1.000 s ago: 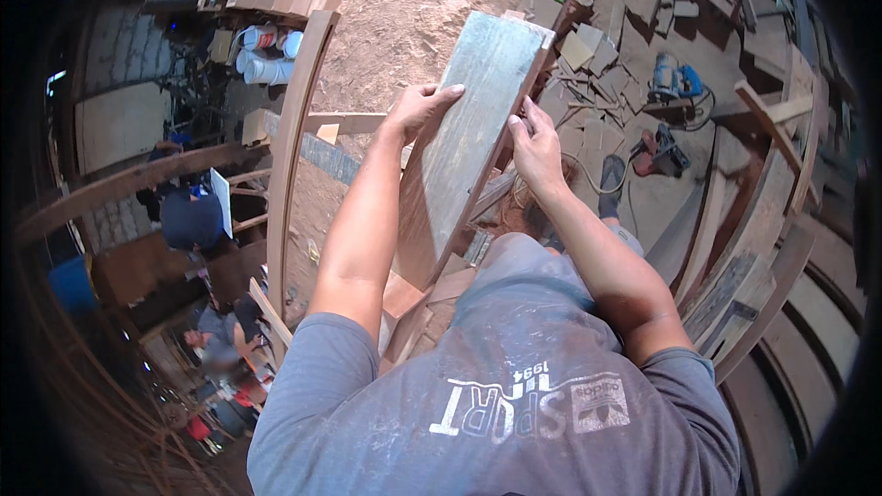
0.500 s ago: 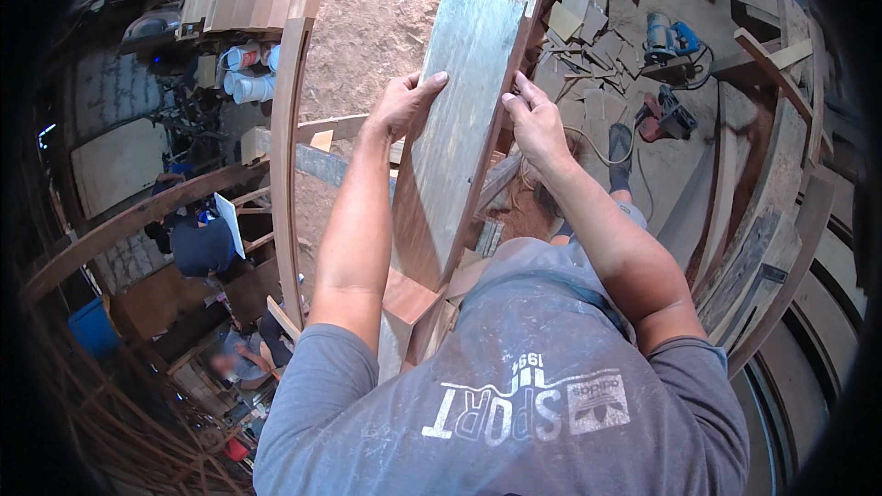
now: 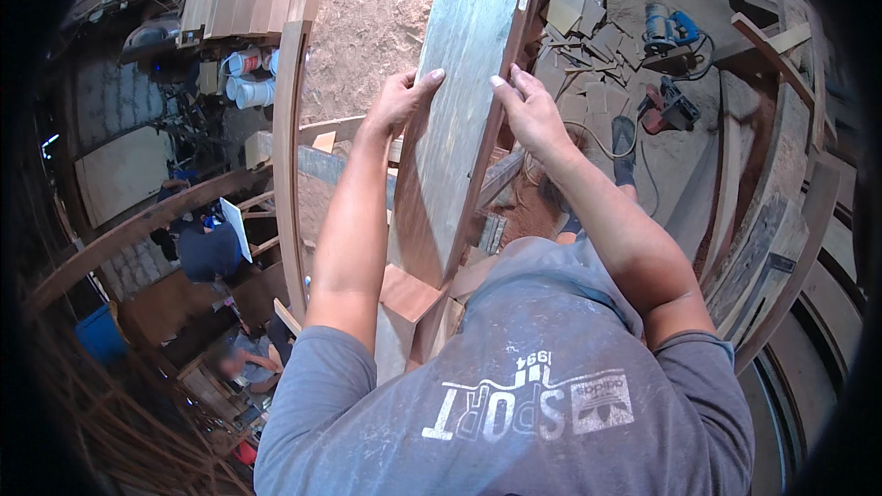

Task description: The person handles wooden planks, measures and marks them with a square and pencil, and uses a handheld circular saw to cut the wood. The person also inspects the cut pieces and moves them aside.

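Observation:
A long wooden board (image 3: 455, 119), pale grey-green at its far end and browner toward me, lies lengthwise in front of me. Its right edge is dark brown. My left hand (image 3: 401, 105) grips the board's left edge, thumb on the top face and fingers out of sight below. At the right edge my right hand (image 3: 535, 116) holds the board, its thumb at the top corner and its index finger along the side. The near end of the board meets a reddish-brown wood block (image 3: 410, 292) close to my shirt.
Wood offcuts (image 3: 588, 41) litter the ground at the far right, near a blue power tool (image 3: 666, 29) and a red-and-black one (image 3: 669, 110). A tall curved timber (image 3: 290, 156) stands on the left, with white buckets (image 3: 250, 92) beyond. Two people (image 3: 207, 253) are lower left.
My right thumb has come up to the board's top corner, where the fingers were along its side before. The board's far end sits slightly further left. My left hand keeps its grip.

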Motion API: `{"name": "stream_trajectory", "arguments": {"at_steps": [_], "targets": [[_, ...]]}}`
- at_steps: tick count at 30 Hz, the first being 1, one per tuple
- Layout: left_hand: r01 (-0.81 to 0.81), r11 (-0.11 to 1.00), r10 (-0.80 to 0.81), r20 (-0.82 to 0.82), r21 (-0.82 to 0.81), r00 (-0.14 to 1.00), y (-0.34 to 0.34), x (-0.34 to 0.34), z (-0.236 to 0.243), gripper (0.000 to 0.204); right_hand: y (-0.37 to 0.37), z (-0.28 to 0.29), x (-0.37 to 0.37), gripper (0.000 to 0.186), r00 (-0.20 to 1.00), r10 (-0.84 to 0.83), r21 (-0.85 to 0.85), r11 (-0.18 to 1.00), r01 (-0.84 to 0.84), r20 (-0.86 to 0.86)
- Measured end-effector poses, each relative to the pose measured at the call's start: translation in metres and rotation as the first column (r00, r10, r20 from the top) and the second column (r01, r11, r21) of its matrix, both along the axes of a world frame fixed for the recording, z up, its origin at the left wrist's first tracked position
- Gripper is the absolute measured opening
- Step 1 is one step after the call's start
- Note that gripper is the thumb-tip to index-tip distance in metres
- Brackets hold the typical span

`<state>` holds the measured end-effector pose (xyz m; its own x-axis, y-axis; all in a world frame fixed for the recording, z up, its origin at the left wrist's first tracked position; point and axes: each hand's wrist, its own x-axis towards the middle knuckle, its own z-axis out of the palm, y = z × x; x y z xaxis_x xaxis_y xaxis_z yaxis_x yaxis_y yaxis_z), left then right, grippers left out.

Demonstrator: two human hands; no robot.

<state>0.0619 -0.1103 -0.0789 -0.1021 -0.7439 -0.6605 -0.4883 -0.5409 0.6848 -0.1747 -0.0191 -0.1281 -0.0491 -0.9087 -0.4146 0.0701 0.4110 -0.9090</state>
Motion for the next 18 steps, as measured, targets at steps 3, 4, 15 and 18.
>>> {"name": "stream_trajectory", "arguments": {"at_steps": [3, 4, 15, 18], "targets": [[-0.005, 0.997, 0.007, 0.016, -0.080, 1.000, 0.007, -0.004, 0.003, 0.058, 0.008, 0.009, 0.010, 0.088, 0.993, 0.001, -0.096, 0.995, -0.012, -0.120], [-0.013, 0.994, 0.014, 0.008, -0.111, 1.000, 0.008, -0.008, 0.005, 0.058, 0.011, 0.007, 0.015, 0.090, 0.986, -0.009, -0.142, 0.990, -0.015, -0.168], [-0.180, 0.983, 0.178, -0.064, -0.024, 0.982, 0.004, -0.008, 0.000, 0.060, 0.016, -0.002, 0.018, 0.087, 0.982, -0.071, -0.213, 0.977, 0.033, -0.173], [-0.184, 0.983, 0.183, -0.054, -0.011, 0.982, 0.003, -0.003, -0.001, 0.061, 0.014, 0.000, 0.016, 0.087, 0.991, -0.039, -0.194, 0.981, 0.013, -0.131]]}}
